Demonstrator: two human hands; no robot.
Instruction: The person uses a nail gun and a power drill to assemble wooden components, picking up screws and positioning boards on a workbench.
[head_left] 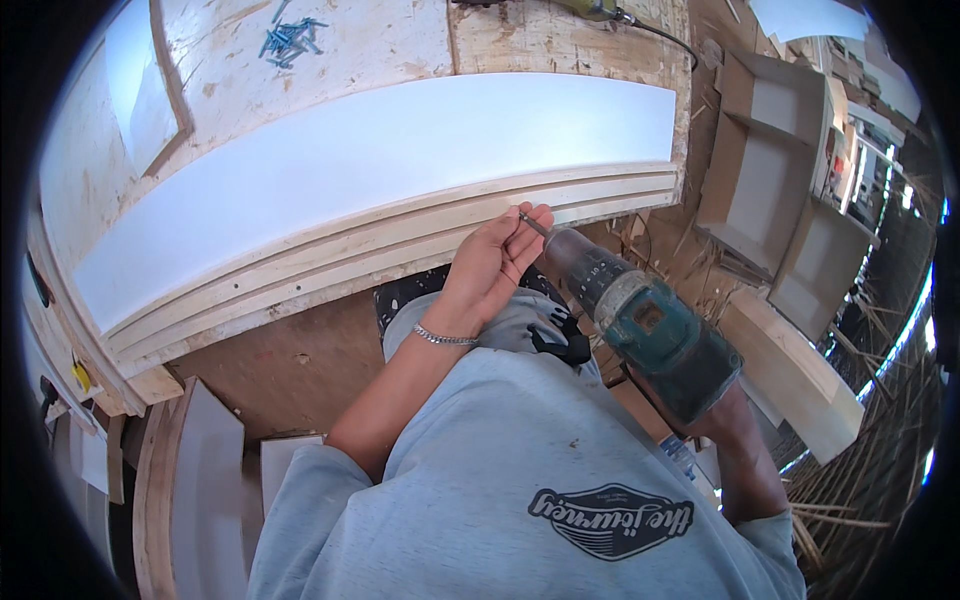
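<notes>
One left grip (492, 258), fingertips closed about the tip of one bit (536, 228); one right grip (724, 416), wrapped behind one drill (662, 335); apparent step, readying the bit; next move calls for steady alignment. Beyond the left grip: several wooden strips (420, 237), one white panel (400, 140); farther, up-left, one uncountable heap of blue screws (290, 42) on one counter (380, 30).
</notes>
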